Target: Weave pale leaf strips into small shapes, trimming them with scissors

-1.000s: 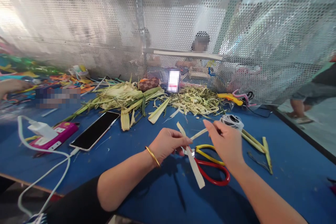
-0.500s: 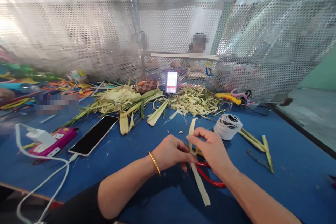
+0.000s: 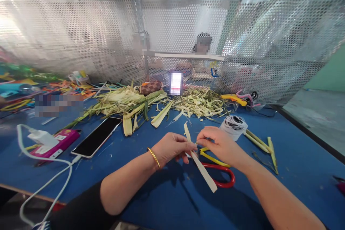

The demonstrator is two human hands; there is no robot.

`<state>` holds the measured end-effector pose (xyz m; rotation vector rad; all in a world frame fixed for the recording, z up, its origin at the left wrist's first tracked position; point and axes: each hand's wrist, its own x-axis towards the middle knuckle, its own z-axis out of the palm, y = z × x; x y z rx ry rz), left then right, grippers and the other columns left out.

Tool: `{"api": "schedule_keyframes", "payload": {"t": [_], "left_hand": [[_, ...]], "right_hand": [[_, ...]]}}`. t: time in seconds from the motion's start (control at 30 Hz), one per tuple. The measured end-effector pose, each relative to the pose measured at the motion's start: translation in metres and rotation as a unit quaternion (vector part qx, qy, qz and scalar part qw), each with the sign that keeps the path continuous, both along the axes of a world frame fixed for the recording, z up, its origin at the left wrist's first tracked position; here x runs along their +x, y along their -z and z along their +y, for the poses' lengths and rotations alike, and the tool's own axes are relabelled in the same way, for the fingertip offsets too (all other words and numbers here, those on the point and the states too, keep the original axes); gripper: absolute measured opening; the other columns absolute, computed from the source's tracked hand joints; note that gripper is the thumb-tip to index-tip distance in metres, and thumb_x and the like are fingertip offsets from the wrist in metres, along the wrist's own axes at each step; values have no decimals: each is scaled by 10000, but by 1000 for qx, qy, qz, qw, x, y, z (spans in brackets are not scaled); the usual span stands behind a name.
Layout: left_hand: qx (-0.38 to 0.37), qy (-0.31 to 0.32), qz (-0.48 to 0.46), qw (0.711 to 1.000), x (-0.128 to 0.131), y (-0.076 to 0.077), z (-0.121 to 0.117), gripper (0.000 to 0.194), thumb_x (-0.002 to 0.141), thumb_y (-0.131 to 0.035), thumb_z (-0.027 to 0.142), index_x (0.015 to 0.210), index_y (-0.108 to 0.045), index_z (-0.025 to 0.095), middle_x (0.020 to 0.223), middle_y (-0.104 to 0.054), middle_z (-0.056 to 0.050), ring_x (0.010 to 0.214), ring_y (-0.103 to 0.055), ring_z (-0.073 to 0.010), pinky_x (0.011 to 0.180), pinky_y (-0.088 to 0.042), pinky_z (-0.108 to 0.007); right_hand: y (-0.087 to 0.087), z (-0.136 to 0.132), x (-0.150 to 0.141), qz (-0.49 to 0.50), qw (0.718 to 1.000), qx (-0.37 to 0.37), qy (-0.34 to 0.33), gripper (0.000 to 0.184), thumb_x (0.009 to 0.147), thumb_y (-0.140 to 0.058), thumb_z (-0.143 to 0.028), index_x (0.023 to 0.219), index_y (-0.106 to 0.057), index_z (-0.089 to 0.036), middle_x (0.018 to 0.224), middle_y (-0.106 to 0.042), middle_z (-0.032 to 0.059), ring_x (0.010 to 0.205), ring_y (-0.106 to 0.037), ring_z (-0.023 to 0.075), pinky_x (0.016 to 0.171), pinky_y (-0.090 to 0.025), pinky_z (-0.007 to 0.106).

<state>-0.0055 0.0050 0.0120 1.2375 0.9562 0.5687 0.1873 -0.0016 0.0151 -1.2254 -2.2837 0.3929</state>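
A pale, flat strip of plant leaf (image 3: 202,171) slants between my hands over the blue table. My left hand (image 3: 176,147) pinches it between thumb and fingers near its upper part; its long lower end hangs toward the table's front. Right beside it, my right hand (image 3: 214,143) has thumb and fingertips pressed together at the strip's edge. Whatever is in that pinch is too small to make out. Below the hands lie scissors with a red handle (image 3: 228,183), their blades not visible. A bent yellow piece (image 3: 215,159) shows just above the red handle.
Behind my hands lie a heap of leaf husks (image 3: 118,102) and a pile of shredded strips (image 3: 202,102). A roll of white cord (image 3: 234,126) and cut stalks (image 3: 257,142) are at right. A phone (image 3: 97,137) and purple power strip (image 3: 60,142) lie left. A perforated screen (image 3: 175,18) stands behind.
My right hand has left the strip's upper end and moved down beside my left fingertips. The strip tilts further left at its top, and more of the red handle and yellow piece shows.
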Motion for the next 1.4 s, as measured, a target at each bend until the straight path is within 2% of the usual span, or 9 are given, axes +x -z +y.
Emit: {"api": "schedule_keyframes", "payload": {"t": [0.1,0.23,0.33,0.47,0.57,0.7,0.9,1.23,1.4], "left_hand": [[-8,-13,-4,1000,2,4,1,251,626,-739,375,642,-691,129,579,-650,-25,437,-551,-84,410,-299,-192],[-26,-76,-37,996,4,8,2,310,599,-765,418,660,-676,128,624,-668,-35,493,-579,-100,443,-341,-197],[-43,-109,-92,989,6,10,2,367,541,-805,439,623,-646,120,570,-624,-11,486,-540,-92,476,-365,-208],[-100,-122,-158,975,6,12,0,410,539,-805,466,560,-582,122,507,-544,16,482,-495,-81,497,-355,-210],[-111,-124,-151,974,5,9,-1,370,588,-778,427,547,-568,125,507,-532,18,480,-489,-77,480,-331,-204],[-106,-94,-142,980,4,5,-1,268,516,-815,290,620,-652,105,585,-609,-12,556,-543,-92,546,-386,-204],[-90,-106,-153,978,5,6,-1,387,464,-857,362,697,-703,94,635,-648,-28,592,-562,-99,561,-400,-203],[-73,-108,-164,978,4,3,-3,371,511,-846,371,705,-717,82,648,-672,-49,578,-569,-96,552,-407,-195],[-66,-130,-181,973,0,-1,0,314,668,-741,371,811,-720,92,700,-706,-77,642,-646,-142,654,-479,-237]], "right_hand": [[3,-1,-1,-24,998,63,20,243,903,-500,-235,675,-578,-200,659,-611,-12,663,-557,148,793,-422,349],[-1,-14,-13,-42,951,296,74,192,907,-467,-162,838,-642,-199,874,-663,49,835,-589,185,917,-358,418],[-1,-28,-30,-88,928,362,-8,209,913,-450,-127,878,-640,-207,769,-642,13,714,-557,151,860,-371,374],[7,-36,-51,-243,892,378,-42,270,890,-386,-63,949,-637,-143,778,-627,66,716,-537,193,784,-391,381],[12,-36,-55,-274,882,383,-36,279,865,-390,-37,927,-643,-138,794,-627,91,724,-541,214,784,-389,393],[16,-34,-50,-238,892,384,-25,296,884,-353,-43,872,-632,-142,754,-615,70,699,-531,202,792,-381,395],[18,-35,-46,-163,915,368,-27,303,928,-328,-80,888,-621,-146,784,-650,58,763,-554,187,867,-354,381],[16,-38,-48,-84,933,346,-54,246,948,-369,-119,927,-607,-175,798,-680,23,795,-603,153,950,-348,364],[9,-31,-35,-49,931,349,91,154,923,-487,-209,1032,-582,-155,914,-691,77,850,-614,194,878,-389,379]]}}
